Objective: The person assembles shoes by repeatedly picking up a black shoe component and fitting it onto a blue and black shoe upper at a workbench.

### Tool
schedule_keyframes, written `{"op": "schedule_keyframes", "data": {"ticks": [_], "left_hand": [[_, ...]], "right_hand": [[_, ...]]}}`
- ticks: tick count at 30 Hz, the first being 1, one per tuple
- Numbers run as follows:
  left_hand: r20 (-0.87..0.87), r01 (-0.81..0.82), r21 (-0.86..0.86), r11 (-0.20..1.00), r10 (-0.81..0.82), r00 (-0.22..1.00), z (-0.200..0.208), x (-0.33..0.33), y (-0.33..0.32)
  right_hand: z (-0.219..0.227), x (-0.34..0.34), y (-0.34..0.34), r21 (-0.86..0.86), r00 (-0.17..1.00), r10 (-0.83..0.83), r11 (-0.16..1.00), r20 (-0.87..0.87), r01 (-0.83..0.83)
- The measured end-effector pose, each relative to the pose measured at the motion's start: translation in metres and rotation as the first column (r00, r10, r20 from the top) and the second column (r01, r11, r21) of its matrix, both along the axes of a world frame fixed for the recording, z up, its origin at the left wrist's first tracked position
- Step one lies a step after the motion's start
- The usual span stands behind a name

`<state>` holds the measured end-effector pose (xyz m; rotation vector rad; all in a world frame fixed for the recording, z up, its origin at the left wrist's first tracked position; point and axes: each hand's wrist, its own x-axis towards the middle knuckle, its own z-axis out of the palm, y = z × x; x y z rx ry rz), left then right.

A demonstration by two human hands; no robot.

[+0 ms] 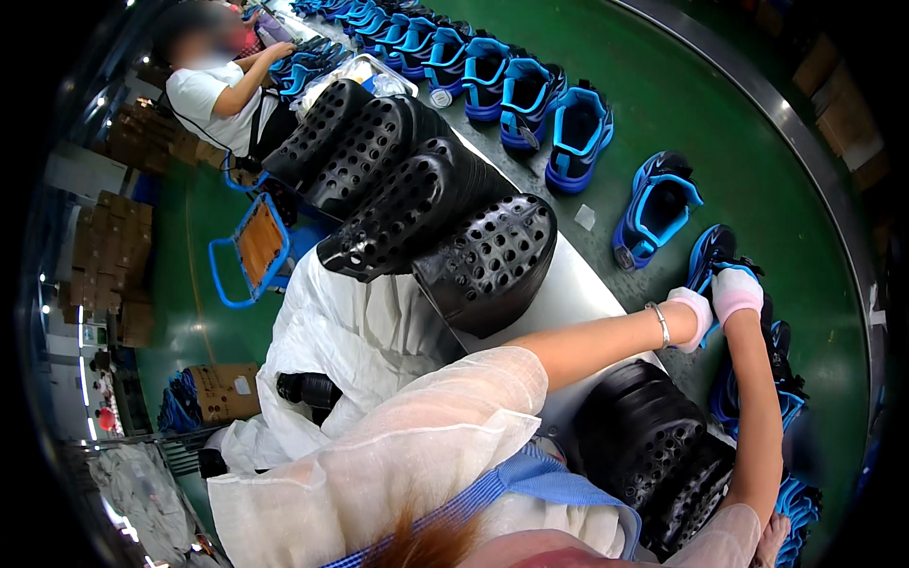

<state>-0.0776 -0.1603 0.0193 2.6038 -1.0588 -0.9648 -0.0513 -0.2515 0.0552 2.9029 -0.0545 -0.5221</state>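
Both of my hands wear pale gloves and reach out to the right over a green belt, to a black-and-blue sneaker [712, 248]. On its near left side my left hand [694, 318] grips it, a silver bracelet at the wrist. My right hand [737, 292] closes on the shoe's collar from the right. The gloves hide much of the sneaker and most of my fingertips. Just beyond stands another sneaker [660, 210] with a bright blue lining, apart from my hands.
Nested black perforated plastic shells [492, 251] stand on the white table [592, 298] to my left. More black shells [644, 431] lie close by my body. A sneaker row [502, 80] runs along the green belt [701, 104]. A seated co-worker [222, 95] handles shoes beyond a blue-framed chair [254, 251].
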Motion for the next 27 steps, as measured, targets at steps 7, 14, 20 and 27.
{"op": "schedule_keyframes", "data": {"ticks": [7, 14, 20, 27], "left_hand": [[0.163, 0.058, -0.032, 0.998, -0.052, 0.985, 0.011, -0.005, -0.006], [0.155, -0.050, -0.021, 0.999, 0.053, 0.986, 0.034, 0.015, 0.039], [-0.002, -0.043, 0.059, 0.997, 0.043, 0.999, 0.022, 0.027, 0.047], [0.031, -0.042, -0.015, 0.999, 0.043, 0.999, 0.039, 0.024, 0.039]], "right_hand": [[0.048, -0.051, -0.037, 0.258, 0.983, 0.172, 0.948, 0.067, -0.184], [0.174, -0.185, -0.020, 0.303, 0.927, 0.097, 0.928, 0.361, -0.215], [0.193, -0.310, -0.052, 0.277, 0.872, -0.200, 0.958, 0.447, 0.078], [0.208, -0.418, -0.058, 0.522, 0.502, -0.755, 0.655, 0.423, 0.545]]}}
